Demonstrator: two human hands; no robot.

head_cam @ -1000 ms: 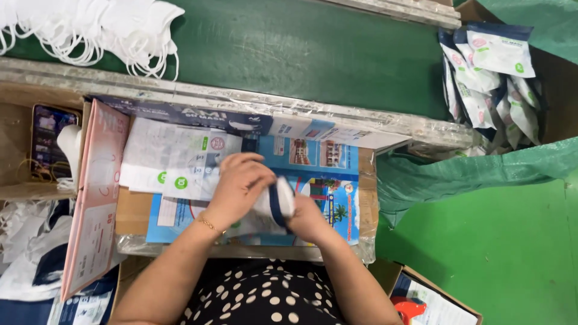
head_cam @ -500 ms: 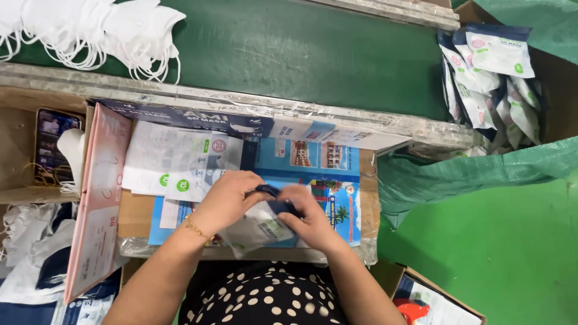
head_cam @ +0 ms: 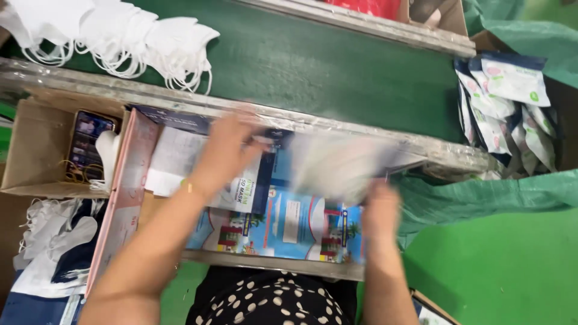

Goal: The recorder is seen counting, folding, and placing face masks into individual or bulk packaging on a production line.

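We see masks (head_cam: 120,39) piled on the belt (head_cam: 337,72) at far left, filled pouches (head_cam: 506,108) at its right end, a phone (head_cam: 87,144) inside the left-hand box (head_cam: 30,150).

White-and-blue pouches (head_cam: 509,108) are lying heaped at right; a blue printed box (head_cam: 289,222) is lying centre; a lit phone screen (head_cam: 89,141) is sitting at left.

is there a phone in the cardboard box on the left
Yes, a phone with a lit screen lies in the open cardboard box at the left, beside a white mask.
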